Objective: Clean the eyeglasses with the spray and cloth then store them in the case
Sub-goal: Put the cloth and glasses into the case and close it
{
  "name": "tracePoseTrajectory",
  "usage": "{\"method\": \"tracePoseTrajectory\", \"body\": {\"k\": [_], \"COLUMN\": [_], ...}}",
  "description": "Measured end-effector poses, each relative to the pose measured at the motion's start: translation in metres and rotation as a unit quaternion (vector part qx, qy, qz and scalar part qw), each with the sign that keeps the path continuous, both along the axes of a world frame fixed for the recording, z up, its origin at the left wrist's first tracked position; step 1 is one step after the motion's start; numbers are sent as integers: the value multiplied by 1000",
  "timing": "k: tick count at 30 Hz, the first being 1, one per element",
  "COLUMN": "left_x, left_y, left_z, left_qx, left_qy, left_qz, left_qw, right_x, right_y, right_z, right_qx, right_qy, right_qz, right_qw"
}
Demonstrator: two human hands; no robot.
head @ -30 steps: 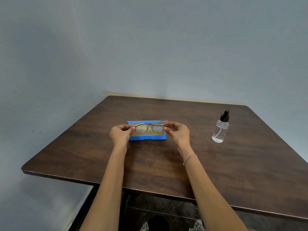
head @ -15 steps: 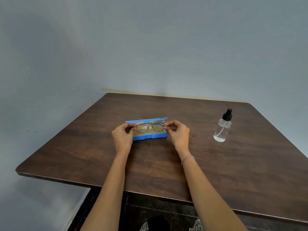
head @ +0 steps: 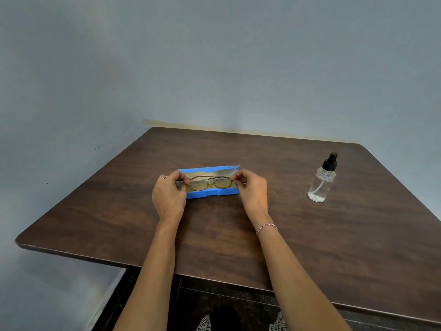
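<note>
Eyeglasses [head: 210, 183] now lower over case [head: 212, 192]

- The eyeglasses [head: 210, 183] are pinched at each end by the left hand [head: 169, 195] and right hand [head: 253, 190], over the open blue case [head: 212, 192].
- A spray bottle [head: 322, 181] is seen upright on the tabletop [head: 334, 247], well apart to the right.

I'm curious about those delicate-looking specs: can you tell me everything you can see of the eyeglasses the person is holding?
The eyeglasses have a thin, metal-looking golden-brown frame with two oval clear lenses and a slim bridge. Their arms look folded behind the lenses. They lie level and lengthwise within the open blue case, over its tan lining; whether they rest on it I cannot tell. The left hand pinches one end and the right hand pinches the other.
</note>
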State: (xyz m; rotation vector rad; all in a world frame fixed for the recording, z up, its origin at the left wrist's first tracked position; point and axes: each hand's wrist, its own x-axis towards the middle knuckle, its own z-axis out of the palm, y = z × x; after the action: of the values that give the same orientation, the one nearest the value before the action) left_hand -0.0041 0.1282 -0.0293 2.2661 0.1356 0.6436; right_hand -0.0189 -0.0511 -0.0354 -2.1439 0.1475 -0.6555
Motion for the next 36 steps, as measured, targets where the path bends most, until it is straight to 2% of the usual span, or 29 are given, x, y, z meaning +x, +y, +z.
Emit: {"method": "tracePoseTrajectory", "body": {"k": [4,8,19,24,27,31,34,36], "left_x": [0,0,3,5,6,4,-1,-6], "left_y": [1,1,1,2,3,6,6,4], "left_z": [-2,-1,-6,-6,-7,-7,-4,-1], "left_qx": [1,-4,27,31,21,-24,-68,-54], "left_qy": [4,18,49,48,39,0,-77,-152], "left_qz": [11,17,20,16,12,13,20,18], "left_qw": [1000,1000,998,998,999,1000,995,987], "right_x": [-4,-5,3,9,15,12,7,5], "right_y": [4,5,1,-4,-8,-17,-23,-24], "right_z": [4,12,9,-4,-11,-4,3,4], "right_qx": [-104,-148,-168,-183,-138,-22,65,45], "right_qy": [5,28,57,66,65,12,-60,-99], "right_qz": [-34,-32,-37,-6,21,15,-25,-34], "right_qw": [994,988,983,981,988,1000,996,994]}}
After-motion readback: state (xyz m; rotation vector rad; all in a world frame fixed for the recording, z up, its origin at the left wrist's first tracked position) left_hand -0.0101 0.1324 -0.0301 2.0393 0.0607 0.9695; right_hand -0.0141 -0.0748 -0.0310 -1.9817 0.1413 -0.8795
